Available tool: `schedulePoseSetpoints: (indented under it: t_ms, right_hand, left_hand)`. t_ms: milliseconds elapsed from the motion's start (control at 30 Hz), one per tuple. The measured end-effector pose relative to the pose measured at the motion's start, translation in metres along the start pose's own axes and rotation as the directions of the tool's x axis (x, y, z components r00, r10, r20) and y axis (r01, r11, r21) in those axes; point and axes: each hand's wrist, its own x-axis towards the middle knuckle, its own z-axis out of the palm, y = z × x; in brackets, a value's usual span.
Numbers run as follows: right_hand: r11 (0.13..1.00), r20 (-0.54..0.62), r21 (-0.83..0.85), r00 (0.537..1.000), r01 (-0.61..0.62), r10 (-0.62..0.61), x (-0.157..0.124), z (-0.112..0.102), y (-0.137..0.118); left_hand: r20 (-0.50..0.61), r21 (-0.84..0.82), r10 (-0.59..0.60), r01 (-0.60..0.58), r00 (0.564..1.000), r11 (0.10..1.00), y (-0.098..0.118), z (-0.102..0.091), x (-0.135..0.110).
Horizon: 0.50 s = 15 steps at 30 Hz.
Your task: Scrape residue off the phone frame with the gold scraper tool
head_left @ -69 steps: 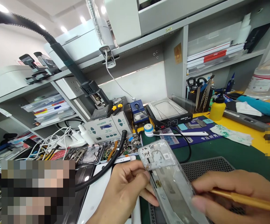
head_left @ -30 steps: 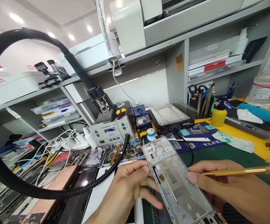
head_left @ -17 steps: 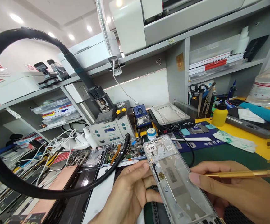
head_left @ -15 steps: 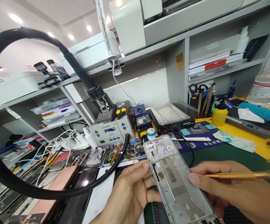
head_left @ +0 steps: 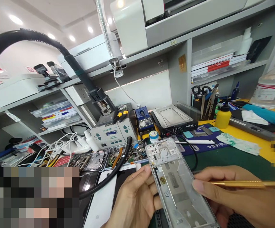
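Frame [head_left: 175, 177]: thin, grey, round-cornered
My left grip [head_left: 134, 196] holds one edge; my right grip [head_left: 237, 191] holds the other, plus a smooth gold rod [head_left: 246, 184].

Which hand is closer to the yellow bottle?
The right hand: it's on the near side of the yellow bottle. The left hand is on the near side too, but much farther left.
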Motion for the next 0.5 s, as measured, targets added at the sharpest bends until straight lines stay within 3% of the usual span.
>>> schedulePoseSetpoints:
  t_ms: [300,500]
  right_hand:
    - [0.996,-0.003,0.089,1.000,-0.008,0.008,-0.001,0.002,0.004]
    - [0.994,-0.005,0.111,1.000,0.007,-0.006,0.002,0.002,0.009]
  left_hand:
    - [0.038,-0.100,-0.048,0.052,0.998,0.994,-0.015,-0.007,0.004]
    - [0.074,-0.075,-0.110,0.115,0.991,0.990,-0.013,-0.006,0.005]
